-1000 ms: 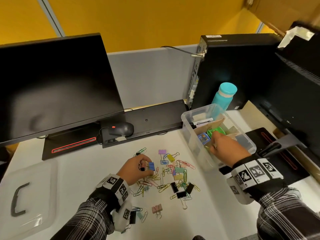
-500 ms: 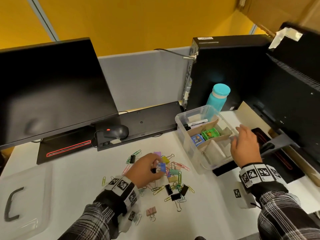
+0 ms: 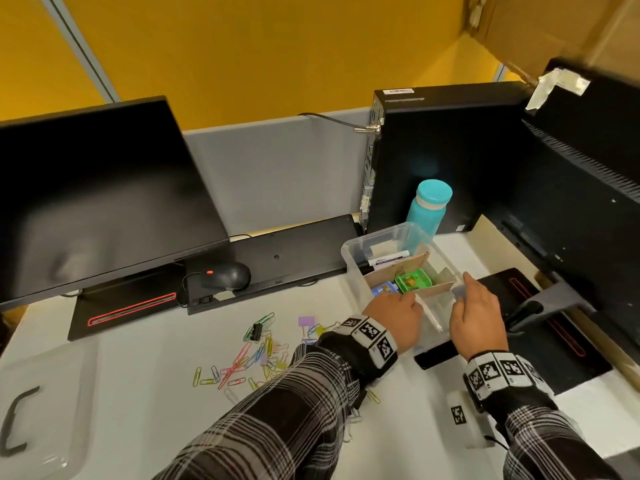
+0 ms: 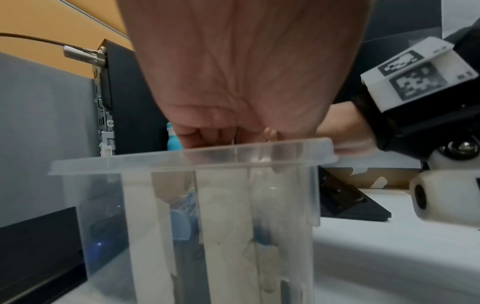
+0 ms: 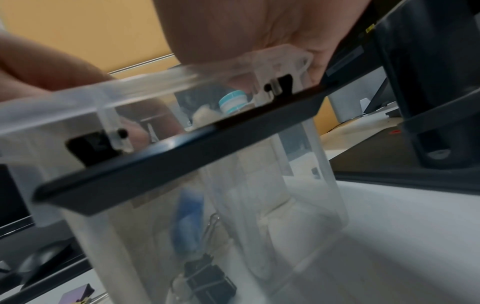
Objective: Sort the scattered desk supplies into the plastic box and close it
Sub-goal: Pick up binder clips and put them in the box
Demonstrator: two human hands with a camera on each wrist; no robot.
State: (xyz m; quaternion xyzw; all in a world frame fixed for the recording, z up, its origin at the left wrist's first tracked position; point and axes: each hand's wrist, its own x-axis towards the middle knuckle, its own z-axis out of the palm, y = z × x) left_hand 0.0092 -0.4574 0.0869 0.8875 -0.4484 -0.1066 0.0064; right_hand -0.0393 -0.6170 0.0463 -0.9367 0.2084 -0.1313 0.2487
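The clear plastic box [image 3: 349,251] with cardboard dividers stands right of centre on the desk, holding a marker [image 3: 388,259], a green item [image 3: 414,280] and a blue item [image 3: 383,289]. My left hand [image 3: 412,301] hangs over its near left compartment, fingers curled down inside; a thin clip wire shows at them through the wall [image 5: 152,132]. My right hand [image 3: 464,292] grips the box's right rim, thumb inside. A black binder clip [image 5: 210,281] lies on the box floor. Coloured paper clips and binder clips [image 3: 256,351] lie scattered to the left. The clear lid [image 3: 41,410] lies at the near left.
A monitor [image 3: 97,195] and a mouse [image 3: 225,275] are at the back left. A teal bottle [image 3: 427,209] and a PC tower [image 3: 443,150] stand just behind the box. A second monitor's stand [image 3: 540,306] sits close on the right.
My left hand carried a blue binder clip from the pile rightward to over the box. My right hand left the box's inside and settled on its right rim.
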